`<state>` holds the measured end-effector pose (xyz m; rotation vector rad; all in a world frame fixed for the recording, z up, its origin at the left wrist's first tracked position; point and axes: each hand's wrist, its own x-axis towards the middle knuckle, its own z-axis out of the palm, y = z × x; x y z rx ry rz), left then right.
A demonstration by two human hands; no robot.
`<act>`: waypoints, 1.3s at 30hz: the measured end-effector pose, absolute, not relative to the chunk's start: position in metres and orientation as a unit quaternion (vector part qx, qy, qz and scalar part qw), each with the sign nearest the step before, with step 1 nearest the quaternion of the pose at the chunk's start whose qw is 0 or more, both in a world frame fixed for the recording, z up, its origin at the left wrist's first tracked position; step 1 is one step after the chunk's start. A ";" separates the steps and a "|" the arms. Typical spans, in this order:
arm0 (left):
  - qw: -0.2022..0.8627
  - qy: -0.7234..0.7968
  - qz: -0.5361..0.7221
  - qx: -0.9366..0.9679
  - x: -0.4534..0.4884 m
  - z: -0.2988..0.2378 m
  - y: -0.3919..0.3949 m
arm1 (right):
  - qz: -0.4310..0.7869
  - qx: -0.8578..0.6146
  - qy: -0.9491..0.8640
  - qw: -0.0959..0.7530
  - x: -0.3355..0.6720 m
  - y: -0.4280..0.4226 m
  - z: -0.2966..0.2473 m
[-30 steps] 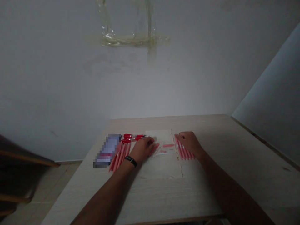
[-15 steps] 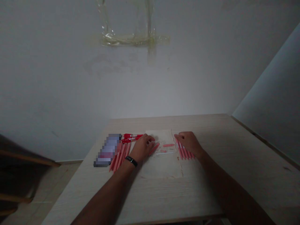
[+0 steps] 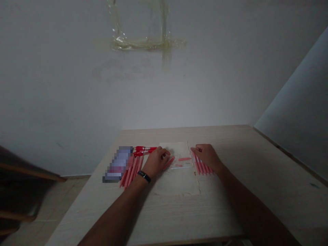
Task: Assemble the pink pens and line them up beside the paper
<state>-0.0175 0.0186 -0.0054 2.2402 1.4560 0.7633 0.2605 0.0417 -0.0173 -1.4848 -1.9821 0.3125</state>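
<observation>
My left hand (image 3: 155, 160) rests on the sheet of paper (image 3: 176, 184), its fingers bent and apart. Beside its fingertips a pink pen barrel (image 3: 169, 162) lies slanted. Further right on the paper are a second pink pen part (image 3: 184, 159), tiny pieces that are too small to name, and a thin white refill (image 3: 180, 167). My right hand (image 3: 207, 154) is closed, thumb and forefinger at the top end of the leftmost pink pen (image 3: 196, 164) in a row of several. The hand covers the upper ends of the others.
Left of my left hand lie several pink pen barrels (image 3: 133, 172). Red pen parts (image 3: 140, 150) with clear sections are behind them. A phone (image 3: 118, 164), its screen blurred out, lies at the table's left side. The wooden table (image 3: 179, 218) meets a wall (image 3: 205, 85) with tape on it.
Both hands stay in nearly the same place. The pens and the parts on the paper show no visible movement; the view has shifted very slightly.
</observation>
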 end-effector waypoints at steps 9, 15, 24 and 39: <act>0.171 0.516 0.257 0.799 -0.015 -0.005 0.019 | 0.132 -0.559 -0.746 0.338 0.258 0.040 -0.019; 0.163 0.514 0.268 0.798 -0.015 -0.006 0.018 | 0.135 -0.564 -0.745 0.331 0.256 0.038 -0.017; 0.163 0.512 0.261 0.802 -0.013 -0.003 0.016 | 0.145 -0.557 -0.747 0.335 0.255 0.039 -0.017; 0.155 0.506 0.265 0.806 -0.012 -0.009 0.017 | 0.144 -0.534 -0.752 0.358 0.252 0.038 -0.016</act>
